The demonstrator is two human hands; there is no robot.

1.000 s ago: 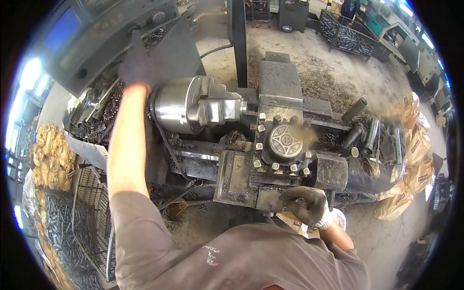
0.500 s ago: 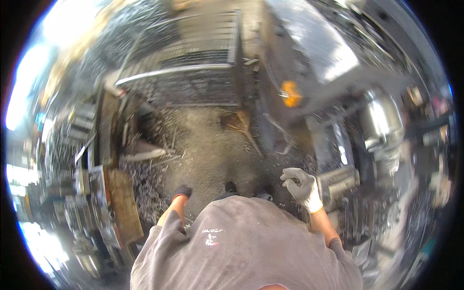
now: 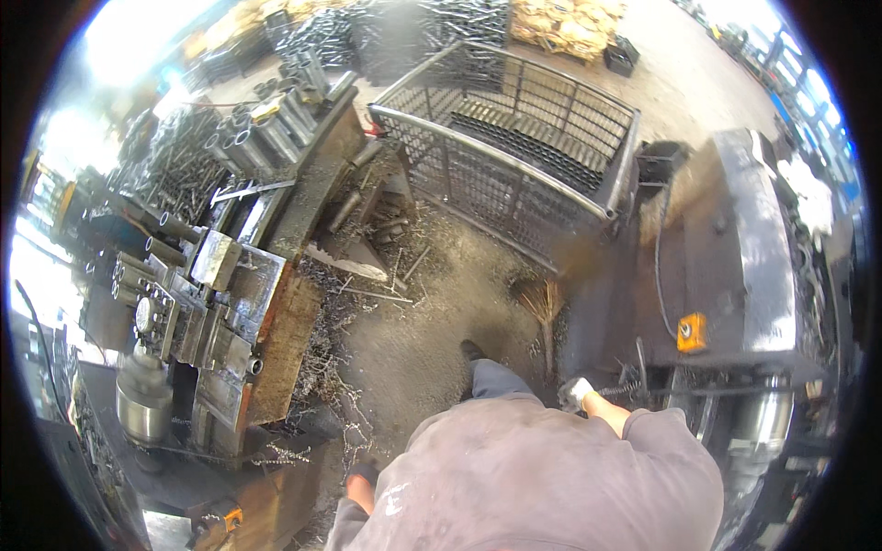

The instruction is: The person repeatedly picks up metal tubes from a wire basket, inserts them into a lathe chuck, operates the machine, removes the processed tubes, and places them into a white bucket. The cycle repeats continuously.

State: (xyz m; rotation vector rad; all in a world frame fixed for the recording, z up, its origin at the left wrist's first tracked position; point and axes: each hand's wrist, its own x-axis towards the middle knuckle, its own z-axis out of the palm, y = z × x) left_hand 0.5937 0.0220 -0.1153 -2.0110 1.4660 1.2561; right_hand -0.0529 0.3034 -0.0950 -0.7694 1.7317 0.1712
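My right hand (image 3: 576, 395), in a pale glove with darker fingers, hangs at my right side near the edge of a dark machine (image 3: 707, 230). A coiled piece (image 3: 617, 389) and a thin upright rod (image 3: 641, 363) show just beyond it. The fingers are too small to read. Low at my left side is my left hand (image 3: 364, 472), in a dark glove, partly hidden by my arm; its fingers do not show clearly. Metal shavings (image 3: 344, 395) lie on the floor near it. Nothing held can be made out in either hand.
Ahead stands a mesh crate (image 3: 514, 174) with stacked metal parts. A twig broom (image 3: 548, 321) lies before it. To the left is a machine with a round chuck (image 3: 144, 404) and metal tubes (image 3: 266, 147). An orange box (image 3: 691, 332) sits on the right machine.
My view has swung, so the crate sits further right and the left machine shows fully. My right hand, earlier raised with curled fingers, is now lower and closer to my body. One leg is stepping forward.
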